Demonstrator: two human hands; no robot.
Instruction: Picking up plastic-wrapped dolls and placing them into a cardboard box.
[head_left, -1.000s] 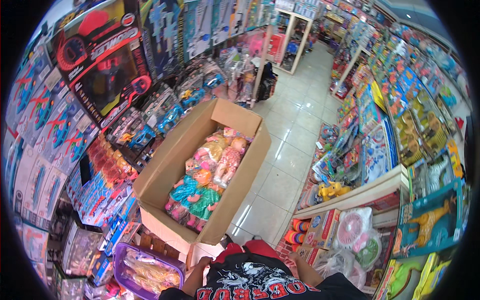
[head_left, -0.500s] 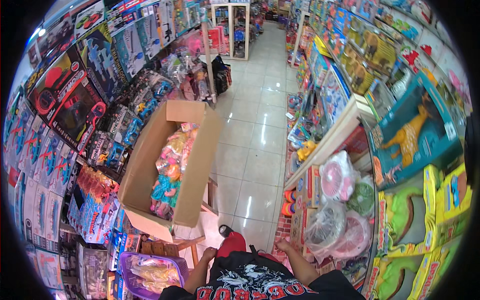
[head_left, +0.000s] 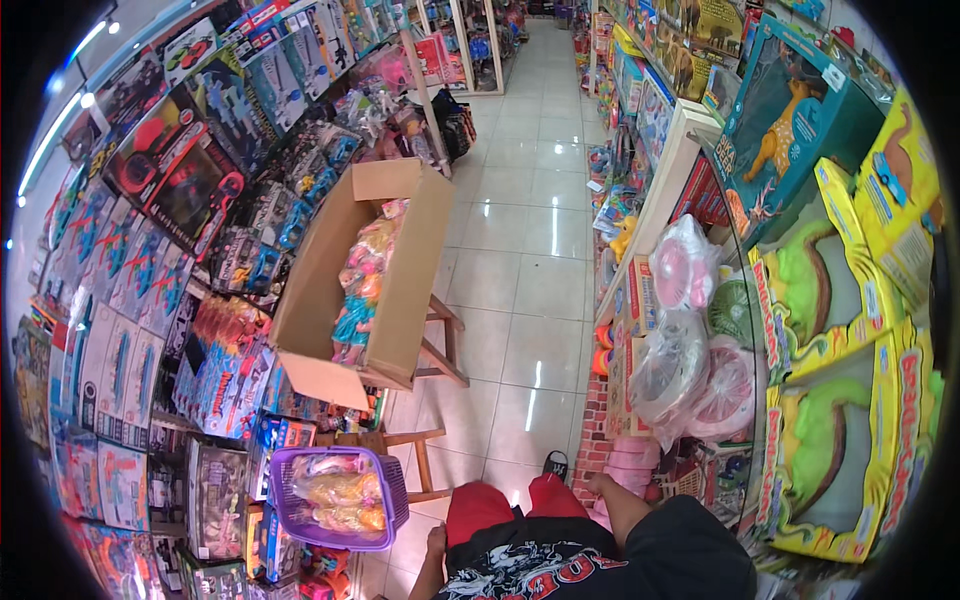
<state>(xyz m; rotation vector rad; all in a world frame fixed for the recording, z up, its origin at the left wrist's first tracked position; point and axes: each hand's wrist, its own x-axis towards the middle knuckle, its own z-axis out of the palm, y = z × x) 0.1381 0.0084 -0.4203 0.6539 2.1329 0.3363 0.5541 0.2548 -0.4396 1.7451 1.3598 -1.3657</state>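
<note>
My left hand point(head_left: 437, 541) hangs low beside my left thigh, nearest the purple basket point(head_left: 392, 490) with bagged dolls point(head_left: 340, 492) in it. My right hand point(head_left: 600, 484) is beside my right leg, near some pink stacked items point(head_left: 632, 462) at the shelf's foot. Neither hand shows anything held; their fingers are too small and partly hidden to tell whether they are open or closed. Ahead on the left, a tall open carton point(head_left: 408, 290) holds several bagged dolls point(head_left: 365, 280) in bright dresses.
Wooden stools stand under the carton point(head_left: 446, 345) and by the basket point(head_left: 424, 462). Boxed toys point(head_left: 170, 185) line the left wall. Bagged pink fans point(head_left: 722, 390), green dinosaur boxes point(head_left: 825, 440) and a boxed giraffe point(head_left: 790, 130) fill the right shelf. A tiled aisle point(head_left: 510, 300) runs ahead between them.
I have moved forward along the aisle, and the view has shifted. The carton and basket now sit higher in view. My left hand is lower in view; my other foot now shows in front.
</note>
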